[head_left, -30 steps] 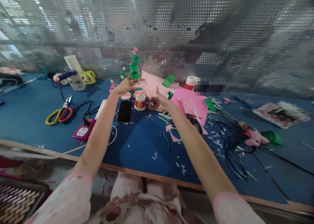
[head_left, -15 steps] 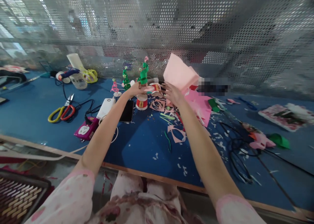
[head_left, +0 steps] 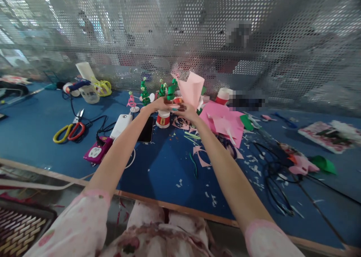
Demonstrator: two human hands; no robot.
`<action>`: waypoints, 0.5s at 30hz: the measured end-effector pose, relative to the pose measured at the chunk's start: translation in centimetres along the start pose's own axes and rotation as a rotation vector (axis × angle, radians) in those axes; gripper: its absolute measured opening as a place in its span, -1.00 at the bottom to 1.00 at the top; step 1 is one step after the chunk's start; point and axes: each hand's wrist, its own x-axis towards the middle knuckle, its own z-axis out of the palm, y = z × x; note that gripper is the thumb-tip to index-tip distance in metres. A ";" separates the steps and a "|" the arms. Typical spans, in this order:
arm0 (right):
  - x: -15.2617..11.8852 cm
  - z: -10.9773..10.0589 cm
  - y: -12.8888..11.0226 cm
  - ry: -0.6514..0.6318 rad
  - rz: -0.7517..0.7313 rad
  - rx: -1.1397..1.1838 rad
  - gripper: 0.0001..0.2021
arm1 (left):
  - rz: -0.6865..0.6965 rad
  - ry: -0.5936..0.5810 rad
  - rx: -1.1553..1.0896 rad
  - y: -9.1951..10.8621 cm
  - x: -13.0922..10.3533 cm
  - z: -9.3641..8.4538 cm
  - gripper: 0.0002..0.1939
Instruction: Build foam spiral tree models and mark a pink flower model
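Blue tabletop (head_left: pixel 169 174), wood-edged, lower and middle frame; white snippets scattered lower right of centre. Scissors with one yellow and one red handle (head_left: pixel 70 129), left. Red-and-white cup-shaped container (head_left: pixel 163 119), upright, centre.

Hands, upper centre. Left hand (head_left: pixel 160 104): fingers closed on the flat, pale pink round base (head_left: pixel 172 106) of a green, spiral, tree-shaped ornament (head_left: pixel 171 91). Right hand (head_left: pixel 187 112): fingers partly bent, tips near the base; whether they grip cannot be told.

Ornament: roughly upright, apparently a paper coil, pinkish at the tip, outline blurred. Progress, by judgement: coil, base and tip look assembled; outstanding, it is not set down. Two similar green ornaments (head_left: pixel 144 94), standing to its left, seemingly finished. Curled pale pink sheet (head_left: pixel 192 89), rising behind the right hand, apparently unused stock. Perforated grey metal screen (head_left: pixel 175 31), across the top.
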 end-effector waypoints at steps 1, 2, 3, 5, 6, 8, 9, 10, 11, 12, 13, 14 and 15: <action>0.0 -0.1 0.1 0.010 0.008 0.006 -0.42 | -0.005 -0.007 -0.017 -0.1 -0.1 0.0 -0.45; -0.1 -0.1 0.1 0.017 0.018 0.016 -0.46 | -0.010 -0.013 -0.030 -0.2 -0.2 0.1 -0.46; -0.2 -0.1 0.0 0.020 0.031 0.031 -0.50 | -0.012 -0.018 -0.036 -0.3 -0.3 0.1 -0.47; -0.4 0.0 -0.1 0.014 0.063 0.072 -0.55 | -0.020 -0.019 -0.045 -0.5 -0.5 0.2 -0.49; -0.5 0.0 -0.2 0.009 0.078 0.093 -0.57 | -0.026 -0.014 -0.049 -0.6 -0.6 0.2 -0.49; -0.5 0.0 -0.4 0.007 0.100 0.131 -0.58 | -0.025 -0.017 -0.079 -0.6 -0.7 0.3 -0.46; -0.4 0.0 -0.4 0.011 0.107 0.146 -0.58 | -0.019 -0.024 -0.100 -0.6 -0.8 0.4 -0.43; -0.3 0.1 -0.5 0.018 0.111 0.157 -0.58 | -0.014 -0.029 -0.121 -0.4 -0.8 0.4 -0.39; -0.2 0.1 -0.5 0.027 0.112 0.167 -0.58 | -0.015 -0.030 -0.140 -0.2 -0.9 0.5 -0.35; -0.1 0.1 -0.5 0.039 0.111 0.175 -0.58 | -0.017 -0.027 -0.159 0.1 -1.0 0.5 -0.32; 0.0 0.1 -0.5 0.052 0.108 0.183 -0.58 | -0.017 -0.019 -0.173 0.5 -1.2 0.4 -0.30; 0.1 0.0 -0.5 0.066 0.104 0.191 -0.58 | -0.018 -0.010 -0.193 0.9 -1.5 0.3 -0.30; 0.1 0.0 -0.5 0.082 0.098 0.200 -0.59 | 0.003 -0.003 -0.221 1.4 -1.7 0.1 -0.34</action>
